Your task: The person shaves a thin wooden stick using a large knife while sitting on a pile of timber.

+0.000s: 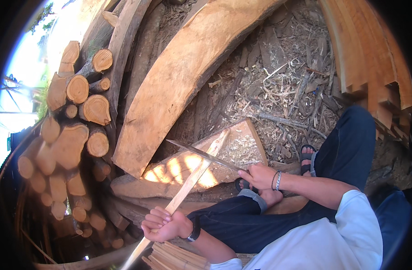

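Observation:
My left hand [167, 223] is closed around a long, pale wooden stick [188, 183], whose far end rests on a low wood slab [140, 186]. Slanting across the stick is a long, pointed knife [219, 161], its tip toward the left. The knife's handle is mostly hidden inside my closed right hand [260, 176]. The blade appears to lie against the stick, near the stick's far end. Pale shavings are scattered over the slab's right part. Below my left wrist, a bundle of split sticks [179, 255] sits by my side.
Cut logs [96, 109] are stacked on the left. A large curved plank [170, 85] lies behind the slab, with more boards [363, 49] at the far right. Bark and wood shavings [282, 85] cover the ground ahead. My sandalled foot [307, 158] is close to the slab.

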`<action>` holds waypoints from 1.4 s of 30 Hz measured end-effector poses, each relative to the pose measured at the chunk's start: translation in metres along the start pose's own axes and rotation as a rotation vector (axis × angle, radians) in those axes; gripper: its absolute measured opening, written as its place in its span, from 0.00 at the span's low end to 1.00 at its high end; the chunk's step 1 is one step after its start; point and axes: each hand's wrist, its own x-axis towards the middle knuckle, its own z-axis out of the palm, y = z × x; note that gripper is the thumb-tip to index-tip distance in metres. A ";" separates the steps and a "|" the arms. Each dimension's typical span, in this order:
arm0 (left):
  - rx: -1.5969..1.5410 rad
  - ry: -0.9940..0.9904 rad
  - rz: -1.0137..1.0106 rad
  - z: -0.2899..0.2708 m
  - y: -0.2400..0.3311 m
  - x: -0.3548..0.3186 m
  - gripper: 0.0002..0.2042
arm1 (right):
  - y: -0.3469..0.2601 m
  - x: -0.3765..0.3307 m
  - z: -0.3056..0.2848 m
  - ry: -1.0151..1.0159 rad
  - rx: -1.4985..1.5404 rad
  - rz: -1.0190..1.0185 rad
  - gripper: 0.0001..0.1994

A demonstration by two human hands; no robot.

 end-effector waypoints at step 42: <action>-0.011 -0.042 -0.015 -0.002 0.002 0.001 0.21 | 0.004 -0.001 -0.006 0.061 -0.050 0.026 0.33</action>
